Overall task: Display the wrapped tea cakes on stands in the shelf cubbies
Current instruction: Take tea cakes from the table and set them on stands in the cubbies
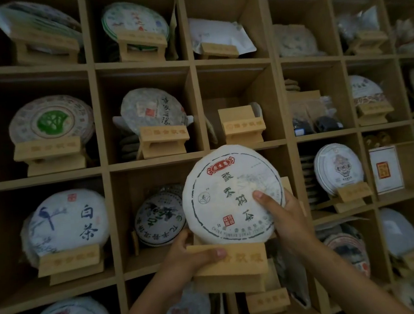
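Note:
A round tea cake in white paper, printed with green characters and a red seal, stands upright on a light wooden stand. I hold both in front of the shelf, level with the middle cubby of the third row. My left hand grips the stand's left front, thumb across its engraved face. My right hand holds the cake's lower right edge, thumb pressed on its front. An empty wooden stand sits in the cubby just above.
The wooden shelf wall fills the view, its cubbies holding wrapped cakes on stands. A dark-printed cake leans in the cubby behind my left hand. Another empty stand sits below. A boxed item stands at the right.

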`<state>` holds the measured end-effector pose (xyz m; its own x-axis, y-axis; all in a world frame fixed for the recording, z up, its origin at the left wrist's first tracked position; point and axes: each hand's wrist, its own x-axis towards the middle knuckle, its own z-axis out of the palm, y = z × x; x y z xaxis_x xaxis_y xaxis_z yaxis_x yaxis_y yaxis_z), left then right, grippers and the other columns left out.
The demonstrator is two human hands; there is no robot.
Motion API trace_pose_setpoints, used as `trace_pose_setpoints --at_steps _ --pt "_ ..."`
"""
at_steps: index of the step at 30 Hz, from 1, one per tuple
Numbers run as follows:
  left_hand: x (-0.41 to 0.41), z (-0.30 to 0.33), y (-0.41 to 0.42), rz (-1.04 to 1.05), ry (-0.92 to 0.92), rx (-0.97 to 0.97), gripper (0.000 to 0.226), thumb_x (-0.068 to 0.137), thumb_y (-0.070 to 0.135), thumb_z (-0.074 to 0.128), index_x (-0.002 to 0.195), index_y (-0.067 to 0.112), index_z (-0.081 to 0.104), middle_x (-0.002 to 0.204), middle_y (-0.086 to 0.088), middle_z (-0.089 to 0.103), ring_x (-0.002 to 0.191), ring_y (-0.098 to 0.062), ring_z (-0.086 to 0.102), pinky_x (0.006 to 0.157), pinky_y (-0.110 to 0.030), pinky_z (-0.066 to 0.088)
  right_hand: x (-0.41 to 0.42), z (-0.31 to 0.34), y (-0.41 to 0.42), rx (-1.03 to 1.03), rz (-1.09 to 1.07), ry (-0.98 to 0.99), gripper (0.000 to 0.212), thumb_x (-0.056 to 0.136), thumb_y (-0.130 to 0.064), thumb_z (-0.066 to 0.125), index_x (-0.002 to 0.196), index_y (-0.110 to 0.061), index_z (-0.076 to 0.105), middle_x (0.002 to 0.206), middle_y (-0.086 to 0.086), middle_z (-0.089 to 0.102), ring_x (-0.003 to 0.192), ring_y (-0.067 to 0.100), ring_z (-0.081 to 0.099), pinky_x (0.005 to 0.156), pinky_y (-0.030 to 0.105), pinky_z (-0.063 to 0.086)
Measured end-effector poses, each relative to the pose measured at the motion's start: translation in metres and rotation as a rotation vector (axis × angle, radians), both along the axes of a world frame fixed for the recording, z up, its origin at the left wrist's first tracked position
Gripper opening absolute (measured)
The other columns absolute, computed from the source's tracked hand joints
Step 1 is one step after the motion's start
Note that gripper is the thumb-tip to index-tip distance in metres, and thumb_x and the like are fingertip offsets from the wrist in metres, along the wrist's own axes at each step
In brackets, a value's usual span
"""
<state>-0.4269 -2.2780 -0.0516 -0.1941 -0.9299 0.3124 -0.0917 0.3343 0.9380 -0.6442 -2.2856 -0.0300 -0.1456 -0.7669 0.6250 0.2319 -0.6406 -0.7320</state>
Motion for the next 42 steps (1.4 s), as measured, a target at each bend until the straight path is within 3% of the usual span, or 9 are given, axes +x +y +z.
trace_pose_setpoints --at_steps 5,13,16,19,22,28,32,38,42 --pt "-0.005 -0.006 0.006 0.029 0.058 0.031 0.072 0.049 0.02 0.094 0.113 0.024 0.061 0.105 0.002 0.07 0.09 -0.014 0.068 0.063 -0.022 0.054 0.007 -0.007 -0.001 0.01 -0.041 0.044 0.024 0.089 -0.017 0.066 0.113 -0.021 0.063 0.103 0.003 0.076 0.091 0.017 0.074 0.066 0.033 0.061" --pt "-0.002 -0.021 0.003 0.094 0.163 0.06 0.089 0.026 0.029 0.094 0.11 0.023 0.063 0.099 0.001 0.076 0.093 -0.022 0.072 0.084 -0.043 0.058 0.005 -0.011 -0.001 0.068 -0.03 0.196 0.023 0.09 -0.027 0.064 0.112 -0.021 0.065 0.099 0.0 0.077 0.087 0.014 0.074 0.067 0.029 0.06" --pt "-0.002 -0.022 0.009 0.105 0.172 0.057 0.083 0.028 0.026 0.094 0.106 0.022 0.064 0.097 0.001 0.076 0.091 -0.021 0.072 0.076 -0.037 0.059 0.002 -0.011 0.001 0.11 0.029 0.256 0.027 0.091 -0.031 0.062 0.114 -0.018 0.066 0.1 0.002 0.077 0.09 0.018 0.074 0.074 0.034 0.061" --pt "-0.001 -0.025 0.015 0.107 0.183 0.077 0.082 0.03 0.024 0.093 0.106 0.022 0.063 0.097 0.001 0.076 0.089 -0.019 0.072 0.068 -0.031 0.057 -0.002 -0.007 0.006 0.144 0.028 0.347 0.028 0.089 -0.04 0.06 0.111 -0.022 0.066 0.1 0.0 0.077 0.088 0.015 0.074 0.067 0.025 0.058" --pt "0.002 -0.028 0.018 0.108 0.195 0.089 0.082 0.034 0.02 0.093 0.109 0.021 0.061 0.099 0.0 0.075 0.088 -0.018 0.072 0.062 -0.026 0.056 -0.013 0.006 0.006 0.065 -0.217 0.466 0.044 0.081 -0.053 0.059 0.112 -0.022 0.062 0.107 -0.003 0.069 0.093 0.014 0.068 0.063 0.021 0.053" --pt "0.005 -0.026 0.025 0.097 0.26 0.085 0.07 0.054 0.006 0.091 0.116 0.017 0.059 0.101 -0.002 0.073 0.084 -0.014 0.07 0.05 -0.018 0.053 -0.008 0.006 0.009 0.146 -0.045 0.501 0.031 0.086 -0.033 0.069 0.114 -0.025 0.059 0.098 0.0 0.075 0.082 0.015 0.074 0.061 0.03 0.06" --pt "0.007 -0.025 0.027 0.116 0.289 0.031 0.068 0.06 0.004 0.086 0.119 0.017 0.054 0.105 0.001 0.069 0.088 -0.013 0.066 0.05 -0.016 0.052 0.003 -0.005 0.008 0.163 0.035 0.366 0.032 0.085 -0.024 0.071 0.116 -0.015 0.063 0.098 0.003 0.077 0.086 0.02 0.075 0.067 0.035 0.062" --pt "0.017 -0.035 0.019 0.208 0.255 -0.03 0.112 0.025 0.04 0.091 0.125 0.039 0.04 0.116 0.006 0.06 0.103 -0.02 0.061 0.077 -0.04 0.055 0.019 -0.026 0.007 0.187 0.065 0.222 0.027 0.088 -0.022 0.068 0.114 -0.017 0.062 0.095 0.003 0.078 0.084 0.022 0.075 0.059 0.032 0.061" --pt "0.022 -0.039 0.018 0.229 0.203 -0.028 0.116 0.023 0.046 0.093 0.125 0.045 0.039 0.121 0.009 0.06 0.108 -0.022 0.061 0.078 -0.051 0.058 0.024 -0.039 0.006 0.215 0.07 0.238 0.029 0.087 -0.026 0.067 0.115 -0.018 0.061 0.097 0.003 0.077 0.086 0.023 0.075 0.065 0.035 0.061"
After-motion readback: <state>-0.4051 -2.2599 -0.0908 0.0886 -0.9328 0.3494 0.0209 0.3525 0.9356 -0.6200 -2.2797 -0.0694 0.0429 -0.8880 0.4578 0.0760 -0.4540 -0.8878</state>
